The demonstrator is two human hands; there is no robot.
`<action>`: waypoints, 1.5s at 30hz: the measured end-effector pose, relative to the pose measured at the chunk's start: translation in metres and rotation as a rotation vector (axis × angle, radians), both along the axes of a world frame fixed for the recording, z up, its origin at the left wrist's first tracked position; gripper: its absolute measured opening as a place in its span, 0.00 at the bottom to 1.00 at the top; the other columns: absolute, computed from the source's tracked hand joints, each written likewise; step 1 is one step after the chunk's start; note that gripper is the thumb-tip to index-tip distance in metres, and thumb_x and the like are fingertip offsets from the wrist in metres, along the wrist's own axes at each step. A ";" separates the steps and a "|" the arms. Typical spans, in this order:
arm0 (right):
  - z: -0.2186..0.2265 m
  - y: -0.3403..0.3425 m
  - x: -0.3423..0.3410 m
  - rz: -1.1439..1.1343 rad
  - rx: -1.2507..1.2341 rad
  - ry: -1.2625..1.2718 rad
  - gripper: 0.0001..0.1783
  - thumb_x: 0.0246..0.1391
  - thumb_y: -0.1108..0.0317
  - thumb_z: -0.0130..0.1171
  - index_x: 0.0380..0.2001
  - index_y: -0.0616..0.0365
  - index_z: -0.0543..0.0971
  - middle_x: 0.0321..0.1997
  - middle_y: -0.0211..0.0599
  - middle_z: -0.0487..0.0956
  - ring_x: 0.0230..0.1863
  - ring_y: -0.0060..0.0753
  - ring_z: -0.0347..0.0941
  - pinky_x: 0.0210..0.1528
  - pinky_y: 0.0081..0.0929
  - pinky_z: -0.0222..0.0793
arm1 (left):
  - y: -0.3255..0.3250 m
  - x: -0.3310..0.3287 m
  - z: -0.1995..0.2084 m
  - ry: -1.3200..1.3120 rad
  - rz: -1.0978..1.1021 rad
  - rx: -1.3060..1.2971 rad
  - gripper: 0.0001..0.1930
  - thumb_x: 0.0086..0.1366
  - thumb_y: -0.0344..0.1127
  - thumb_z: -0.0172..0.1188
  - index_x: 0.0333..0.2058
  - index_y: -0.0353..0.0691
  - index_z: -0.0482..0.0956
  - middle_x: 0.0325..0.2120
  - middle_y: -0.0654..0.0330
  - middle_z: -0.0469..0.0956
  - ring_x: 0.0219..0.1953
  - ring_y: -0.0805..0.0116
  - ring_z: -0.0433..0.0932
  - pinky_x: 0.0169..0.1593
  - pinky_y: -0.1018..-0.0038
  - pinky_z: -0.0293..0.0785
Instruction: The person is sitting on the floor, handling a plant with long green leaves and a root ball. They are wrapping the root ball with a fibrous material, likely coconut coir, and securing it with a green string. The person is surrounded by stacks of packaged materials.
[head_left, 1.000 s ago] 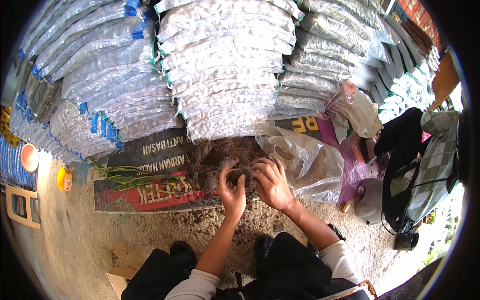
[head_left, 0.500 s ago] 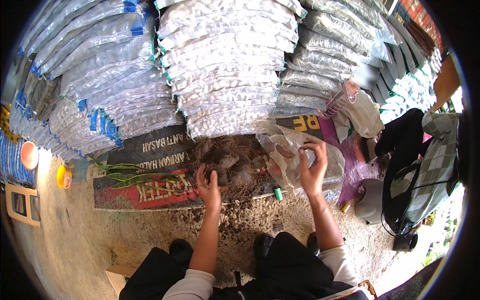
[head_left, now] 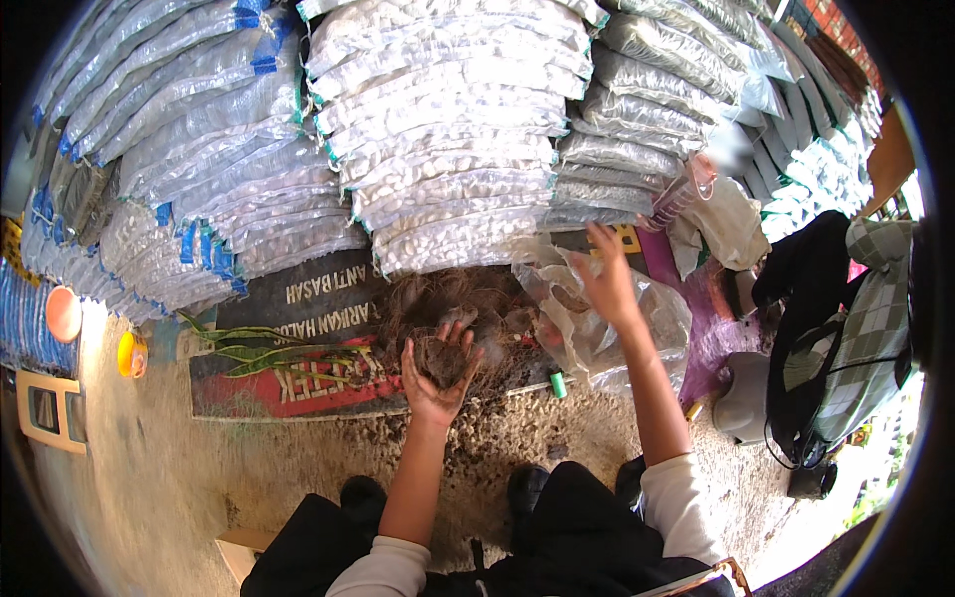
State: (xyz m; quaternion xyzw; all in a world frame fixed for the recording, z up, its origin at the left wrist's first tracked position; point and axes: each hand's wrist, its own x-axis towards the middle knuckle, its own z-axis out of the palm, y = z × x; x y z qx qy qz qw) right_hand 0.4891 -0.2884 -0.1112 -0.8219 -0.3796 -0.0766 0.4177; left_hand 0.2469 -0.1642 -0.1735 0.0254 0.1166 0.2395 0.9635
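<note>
My left hand (head_left: 435, 395) is palm up, its fingers curled round a dark brown fibrous clump (head_left: 439, 360). Behind it lies a heap of brown roots and fibres (head_left: 428, 296) on a black and red printed sheet (head_left: 239, 396). My right hand (head_left: 609, 287), fingers spread and slightly blurred, is raised over a clear crumpled plastic bag (head_left: 652, 333) and holds nothing. Long green leaves with yellow edges (head_left: 284, 356) lie on the sheet to the left. Near its front edge is a small green cylinder (head_left: 558, 385).
Tall stacks of filled clear sacks (head_left: 448, 129) stand along the back. At left are an orange round container (head_left: 64, 314), a yellow ring-shaped item (head_left: 131, 354) and a beige stool (head_left: 50, 410). Black and checkered clothing (head_left: 865, 318), apparently another person's, is at right. Dark crumbs litter the floor.
My left hand has turned palm up with the fibrous clump in it, moving slightly right. My right hand has moved up and away, its fingers opening from a curl.
</note>
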 end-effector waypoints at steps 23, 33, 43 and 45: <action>0.026 0.009 -0.147 0.543 -0.482 -0.170 0.41 0.51 0.34 0.38 0.58 0.56 0.60 0.68 0.47 0.38 0.67 0.58 0.31 0.58 0.70 0.26 | -0.015 0.007 -0.002 0.040 -0.153 0.117 0.29 0.64 0.54 0.38 0.58 0.44 0.57 0.58 0.57 0.58 0.59 0.59 0.58 0.60 0.58 0.53; 0.018 0.000 -0.152 0.437 -0.536 -0.170 0.41 0.50 0.36 0.41 0.61 0.50 0.56 0.67 0.53 0.37 0.66 0.66 0.31 0.58 0.70 0.30 | -0.020 0.010 -0.005 -0.105 -0.108 0.073 0.28 0.64 0.52 0.38 0.59 0.44 0.55 0.59 0.55 0.56 0.62 0.56 0.53 0.63 0.59 0.47; 0.010 0.010 -0.151 0.467 -0.559 -0.217 0.39 0.53 0.37 0.38 0.60 0.52 0.58 0.68 0.43 0.40 0.67 0.60 0.31 0.58 0.70 0.29 | -0.009 0.024 0.007 -0.136 -0.174 0.083 0.28 0.65 0.50 0.35 0.58 0.40 0.55 0.59 0.54 0.55 0.62 0.56 0.52 0.64 0.60 0.46; 0.005 0.014 -0.149 0.474 -0.631 -0.243 0.39 0.53 0.38 0.38 0.60 0.54 0.58 0.68 0.40 0.40 0.67 0.59 0.31 0.58 0.70 0.28 | -0.015 0.034 0.008 0.064 -0.042 0.070 0.27 0.66 0.49 0.34 0.59 0.40 0.55 0.60 0.54 0.54 0.62 0.57 0.52 0.64 0.59 0.46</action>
